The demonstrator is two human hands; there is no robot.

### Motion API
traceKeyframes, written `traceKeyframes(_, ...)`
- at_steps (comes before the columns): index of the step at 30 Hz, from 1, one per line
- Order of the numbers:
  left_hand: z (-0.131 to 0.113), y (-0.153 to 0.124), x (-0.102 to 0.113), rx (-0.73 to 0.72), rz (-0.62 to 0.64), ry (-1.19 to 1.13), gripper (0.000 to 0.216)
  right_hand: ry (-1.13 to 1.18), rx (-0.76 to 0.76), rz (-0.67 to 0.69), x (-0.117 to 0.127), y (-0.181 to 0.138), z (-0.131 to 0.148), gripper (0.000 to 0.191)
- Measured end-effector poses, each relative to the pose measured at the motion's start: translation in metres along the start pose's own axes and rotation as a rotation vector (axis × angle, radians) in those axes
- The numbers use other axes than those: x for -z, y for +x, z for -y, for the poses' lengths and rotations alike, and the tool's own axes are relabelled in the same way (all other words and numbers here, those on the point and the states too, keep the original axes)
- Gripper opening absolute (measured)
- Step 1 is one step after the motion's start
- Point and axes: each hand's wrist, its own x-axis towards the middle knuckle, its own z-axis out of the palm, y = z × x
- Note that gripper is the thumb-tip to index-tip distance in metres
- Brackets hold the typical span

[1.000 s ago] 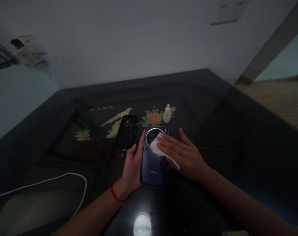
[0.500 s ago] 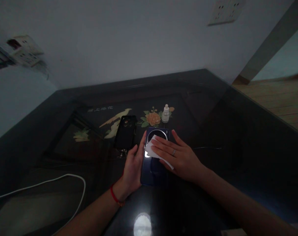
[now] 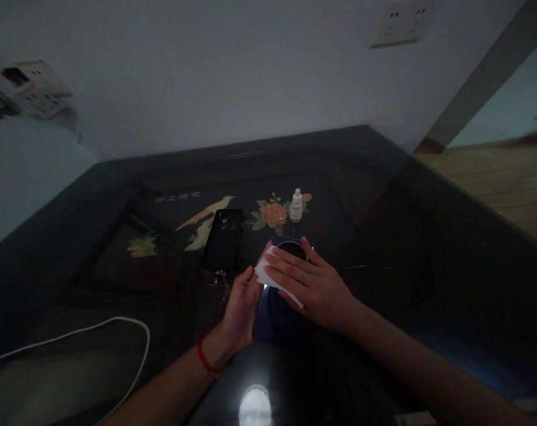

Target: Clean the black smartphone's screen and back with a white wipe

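Observation:
A dark blue phone (image 3: 272, 316) lies back-up on the black glass table (image 3: 428, 236), its round camera ring at the far end. My left hand (image 3: 242, 307) grips the phone along its left edge, thumb and fingers closed on it. My right hand (image 3: 315, 287) lies flat across the phone's upper part, fingers stretched out, pressing a white wipe (image 3: 272, 275) onto it. A ring shows on one right finger, and a red string sits on my left wrist.
A black phone case (image 3: 224, 236) lies just left of the phone. A small white dropper bottle (image 3: 296, 207) stands beyond it by a painted flower. A white cable (image 3: 117, 331) loops at the near left. Wall sockets (image 3: 404, 23) sit above; wooden floor lies to the right.
My right hand has slid the white wipe leftward and toward me across the phone's back. The "vivo" lettering no longer shows. The view has shifted slightly.

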Motion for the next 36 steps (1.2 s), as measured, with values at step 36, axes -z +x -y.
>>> traceKeyframes(36, -0.01, -0.005, 0.001, -0.112, 0.182, 0.041, 0.056, 0.981, -1.238, -0.782, 0.008, -0.01, -0.046, 0.044)
